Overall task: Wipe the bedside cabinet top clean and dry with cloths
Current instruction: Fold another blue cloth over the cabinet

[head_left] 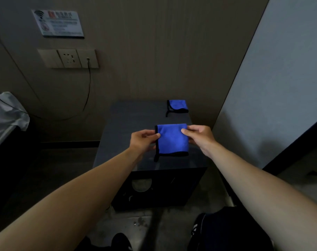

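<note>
A dark bedside cabinet (128, 124) stands against the wall in front of me. I hold a folded blue cloth with black trim (172, 140) above its top, near the right front. My left hand (145, 140) pinches the cloth's left edge and my right hand (199, 136) pinches its right edge. A black loop hangs from the cloth's lower left corner. A second folded blue cloth (177, 105) lies on the cabinet's back right corner.
A white wall (272, 87) stands close to the cabinet's right side. On the wall at the left are a socket panel (68, 58) with a black cable (88, 87) hanging down, and a sign (58, 22). White bedding (5, 116) lies at the far left.
</note>
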`<state>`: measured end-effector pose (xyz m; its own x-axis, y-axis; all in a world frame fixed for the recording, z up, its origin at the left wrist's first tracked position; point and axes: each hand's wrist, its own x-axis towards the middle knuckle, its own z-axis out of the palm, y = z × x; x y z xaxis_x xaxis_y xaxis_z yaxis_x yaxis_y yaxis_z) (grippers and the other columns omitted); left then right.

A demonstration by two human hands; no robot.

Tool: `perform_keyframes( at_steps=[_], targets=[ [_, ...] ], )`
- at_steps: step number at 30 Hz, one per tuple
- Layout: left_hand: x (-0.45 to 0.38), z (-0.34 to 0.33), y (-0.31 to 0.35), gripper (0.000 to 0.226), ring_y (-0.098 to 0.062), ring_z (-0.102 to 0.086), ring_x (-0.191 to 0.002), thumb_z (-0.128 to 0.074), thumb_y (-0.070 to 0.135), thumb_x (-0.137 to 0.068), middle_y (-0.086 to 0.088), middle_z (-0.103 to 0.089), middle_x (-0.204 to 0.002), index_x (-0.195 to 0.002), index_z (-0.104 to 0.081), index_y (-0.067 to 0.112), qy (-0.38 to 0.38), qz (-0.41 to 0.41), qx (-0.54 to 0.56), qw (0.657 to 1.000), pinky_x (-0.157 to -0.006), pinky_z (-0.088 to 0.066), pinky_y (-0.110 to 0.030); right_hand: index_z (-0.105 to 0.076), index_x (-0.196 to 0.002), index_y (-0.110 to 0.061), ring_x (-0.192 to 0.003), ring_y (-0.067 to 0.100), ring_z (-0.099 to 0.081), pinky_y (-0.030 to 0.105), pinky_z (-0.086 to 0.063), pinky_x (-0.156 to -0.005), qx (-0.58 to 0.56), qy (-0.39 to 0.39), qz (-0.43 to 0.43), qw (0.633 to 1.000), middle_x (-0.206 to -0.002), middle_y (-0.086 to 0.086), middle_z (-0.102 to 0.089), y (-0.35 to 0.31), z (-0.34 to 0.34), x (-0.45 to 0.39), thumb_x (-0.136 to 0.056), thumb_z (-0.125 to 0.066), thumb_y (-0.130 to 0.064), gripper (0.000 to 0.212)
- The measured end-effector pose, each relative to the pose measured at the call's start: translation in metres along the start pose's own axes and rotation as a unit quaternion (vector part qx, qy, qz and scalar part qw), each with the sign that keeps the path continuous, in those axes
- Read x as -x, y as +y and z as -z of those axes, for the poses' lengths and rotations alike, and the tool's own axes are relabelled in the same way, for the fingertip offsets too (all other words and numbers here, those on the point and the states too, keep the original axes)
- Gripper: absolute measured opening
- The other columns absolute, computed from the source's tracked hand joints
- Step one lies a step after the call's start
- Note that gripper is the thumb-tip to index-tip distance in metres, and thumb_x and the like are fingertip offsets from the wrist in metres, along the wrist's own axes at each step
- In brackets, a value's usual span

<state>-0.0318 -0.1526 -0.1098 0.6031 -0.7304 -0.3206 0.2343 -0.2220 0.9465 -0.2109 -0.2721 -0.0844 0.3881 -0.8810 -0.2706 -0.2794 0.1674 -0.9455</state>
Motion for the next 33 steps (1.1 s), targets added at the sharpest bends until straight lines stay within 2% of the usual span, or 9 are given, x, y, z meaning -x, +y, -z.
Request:
perform_keyframes(
  at_steps=[5,8,13,16,20,24,26,30,33],
  targets=[
    [-0.046,-0.026,-0.003,0.027,-0.027,-0.075,-0.082,-0.093,0.024,-0.061,-0.014,-0.076,-0.082,-0.078,-0.075,0.012,-0.023,-0.017,-0.132,0.991,-0.077,-0.062,-0.046,-0.068,-0.084,-0.024,-0.088,0.018,-0.071,0.039,-0.06,-0.083,0.176,0.034,0.075,0.981,-0.084,-0.001,-0.071,0.008,0.022,-0.044,-0.083,-0.079,-0.014,0.016],
    [-0.071,-0.045,0.0,0.021,-0.025,-0.075,-0.078,-0.089,0.017,-0.071,-0.013,-0.075,-0.084,-0.084,-0.075,0.008,-0.012,-0.021,-0.168,0.985,-0.07,-0.063,-0.042,-0.072,-0.091,-0.02,-0.086,0.017,-0.071,0.043,-0.06,-0.085,0.198,0.049,0.083,0.975,-0.086,0.0,-0.073,0.015,0.029,-0.078,-0.084,-0.079,-0.017,0.011],
    [-0.13,-0.068,-0.004,0.019,-0.016,-0.075,-0.072,-0.093,0.028,-0.064,0.002,-0.076,-0.072,-0.071,-0.077,0.02,-0.007,-0.023,-0.229,0.973,-0.073,-0.063,-0.038,-0.072,-0.108,-0.013,-0.093,0.017,-0.07,0.042,-0.058,-0.09,0.225,0.049,0.064,0.971,-0.098,0.002,-0.073,0.026,0.032,-0.137,-0.089,-0.073,-0.02,0.021],
    [-0.156,-0.076,-0.004,0.017,-0.009,-0.073,-0.074,-0.089,0.036,-0.067,0.01,-0.074,-0.068,-0.072,-0.075,0.027,0.014,-0.064,-0.293,0.954,-0.077,-0.061,-0.035,-0.073,-0.11,-0.011,-0.093,0.014,-0.068,0.033,-0.056,-0.091,0.247,0.068,0.071,0.964,-0.094,0.0,-0.071,0.028,0.03,-0.167,-0.089,-0.073,-0.018,0.021],
    [-0.183,-0.078,-0.011,0.019,-0.012,-0.07,-0.081,-0.084,0.042,-0.071,0.011,-0.074,-0.076,-0.077,-0.07,0.031,0.062,-0.114,-0.382,0.915,-0.078,-0.059,-0.036,-0.073,-0.109,-0.011,-0.085,0.009,-0.065,0.022,-0.05,-0.081,0.275,0.078,0.09,0.954,-0.091,-0.001,-0.071,0.034,0.022,-0.199,-0.088,-0.075,-0.017,0.022],
    [-0.202,-0.081,-0.023,0.026,-0.008,-0.068,-0.08,-0.083,0.043,-0.072,0.015,-0.07,-0.078,-0.083,-0.065,0.029,0.07,-0.169,-0.392,0.902,-0.074,-0.058,-0.035,-0.074,-0.107,-0.011,-0.084,0.01,-0.066,0.027,-0.054,-0.086,0.281,0.11,0.095,0.949,-0.091,0.001,-0.073,0.044,0.012,-0.224,-0.087,-0.076,-0.017,0.021],
    [-0.208,-0.085,-0.026,0.025,-0.011,-0.064,-0.09,-0.082,0.043,-0.074,0.013,-0.069,-0.09,-0.088,-0.067,0.029,0.076,-0.221,-0.41,0.881,-0.074,-0.056,-0.036,-0.074,-0.103,-0.011,-0.082,0.012,-0.066,0.03,-0.056,-0.087,0.284,0.134,0.101,0.944,-0.084,-0.001,-0.069,0.045,0.011,-0.232,-0.086,-0.077,-0.017,0.018],
    [-0.22,-0.093,-0.024,0.018,-0.022,-0.055,-0.099,-0.077,0.033,-0.082,0.006,-0.067,-0.106,-0.1,-0.076,0.031,0.081,-0.349,-0.488,0.796,-0.075,-0.05,-0.038,-0.072,-0.099,-0.015,-0.082,0.013,-0.064,0.027,-0.052,-0.08,0.291,0.166,0.1,0.937,-0.086,-0.001,-0.069,0.042,0.008,-0.241,-0.086,-0.077,-0.018,0.014],
    [-0.229,-0.094,-0.024,0.019,-0.024,-0.052,-0.1,-0.069,0.033,-0.089,0.009,-0.07,-0.11,-0.107,-0.076,0.031,0.07,-0.372,-0.525,0.762,-0.077,-0.045,-0.038,-0.073,-0.096,-0.016,-0.088,0.016,-0.068,0.032,-0.055,-0.086,0.28,0.177,0.094,0.939,-0.089,0.002,-0.072,0.043,0.005,-0.249,-0.086,-0.077,-0.019,0.011]
  ],
)
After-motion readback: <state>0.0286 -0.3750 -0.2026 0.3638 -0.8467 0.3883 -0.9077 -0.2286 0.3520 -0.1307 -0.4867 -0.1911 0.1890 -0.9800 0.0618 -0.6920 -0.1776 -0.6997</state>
